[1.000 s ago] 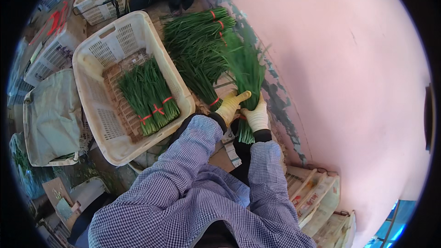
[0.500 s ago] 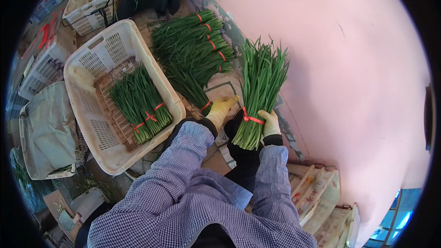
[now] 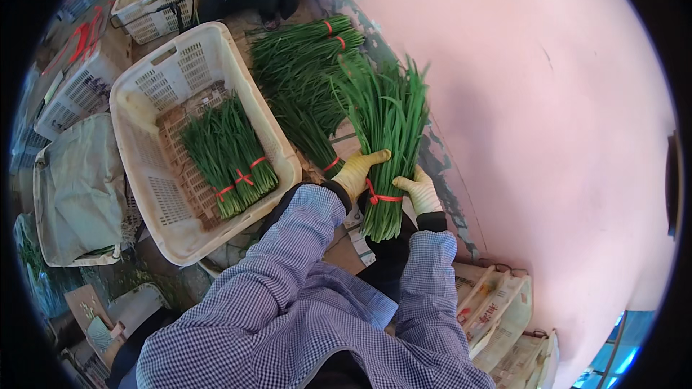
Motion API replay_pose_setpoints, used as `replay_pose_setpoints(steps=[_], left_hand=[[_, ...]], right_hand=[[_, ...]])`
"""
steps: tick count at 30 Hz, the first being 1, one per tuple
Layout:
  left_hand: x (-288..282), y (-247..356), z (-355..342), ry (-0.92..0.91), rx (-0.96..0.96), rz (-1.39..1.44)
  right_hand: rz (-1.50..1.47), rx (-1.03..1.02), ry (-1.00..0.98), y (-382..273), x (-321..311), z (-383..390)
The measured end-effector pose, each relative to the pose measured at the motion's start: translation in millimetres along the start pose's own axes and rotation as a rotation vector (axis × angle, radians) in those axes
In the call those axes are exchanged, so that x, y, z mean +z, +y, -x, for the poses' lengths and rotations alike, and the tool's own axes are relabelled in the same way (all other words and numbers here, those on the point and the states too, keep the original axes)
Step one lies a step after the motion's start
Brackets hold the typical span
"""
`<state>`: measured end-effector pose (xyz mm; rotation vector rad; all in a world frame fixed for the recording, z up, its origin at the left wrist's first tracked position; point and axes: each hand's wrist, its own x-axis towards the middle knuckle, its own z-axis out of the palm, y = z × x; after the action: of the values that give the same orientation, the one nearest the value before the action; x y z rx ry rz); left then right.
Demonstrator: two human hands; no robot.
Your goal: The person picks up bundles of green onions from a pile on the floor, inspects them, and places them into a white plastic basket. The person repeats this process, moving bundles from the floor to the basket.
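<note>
Upright in front of me is a bunch of garlic chives [image 3: 388, 130], tied near its cut ends with a red band. My left hand [image 3: 360, 171], in a yellowish glove, grips its left side just above the band, thumb across the front. On the right side, my gloved right hand [image 3: 419, 191] holds the bunch near the band; its fingers are partly hidden behind the stalks. Another tied bunch [image 3: 310, 137] lies just beyond my left hand. More banded bunches [image 3: 299, 57] are laid out behind, partly covered by the held one.
To my left a large pale plastic crate [image 3: 155, 234] contains several banded bunches [image 3: 231, 151]. Other crates [image 3: 155, 18] and a cloth-covered crate [image 3: 83, 194] stand farther left. A pink wall [image 3: 548, 137] bounds the right side, with stacked crates [image 3: 497, 310] at its foot.
My left hand has moved right and closed on the bunch, which was in my right hand alone. The bunch has shifted slightly left and stands straighter.
</note>
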<state>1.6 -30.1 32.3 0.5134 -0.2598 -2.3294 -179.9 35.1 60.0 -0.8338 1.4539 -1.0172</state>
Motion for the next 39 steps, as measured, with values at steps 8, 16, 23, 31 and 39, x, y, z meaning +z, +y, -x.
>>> replay_pose_setpoints(steps=[8,16,23,31,39], left_hand=[[-13,-11,-13,0.125,0.088,-0.159],[-16,-16,-18,0.158,0.202,-0.279],[-15,-15,-15,0.179,0.161,-0.352],[-22,-19,-22,0.222,0.171,-0.292],[-22,-18,-23,0.247,0.157,-0.329]], right_hand=[[0.33,-0.343,0.373,-39,21,2],[0.623,-0.267,0.08,-104,97,-22],[0.813,-0.088,0.104,-92,103,-63],[1.392,-0.636,0.229,-105,93,-47],[1.003,-0.106,0.035,-144,82,-14]])
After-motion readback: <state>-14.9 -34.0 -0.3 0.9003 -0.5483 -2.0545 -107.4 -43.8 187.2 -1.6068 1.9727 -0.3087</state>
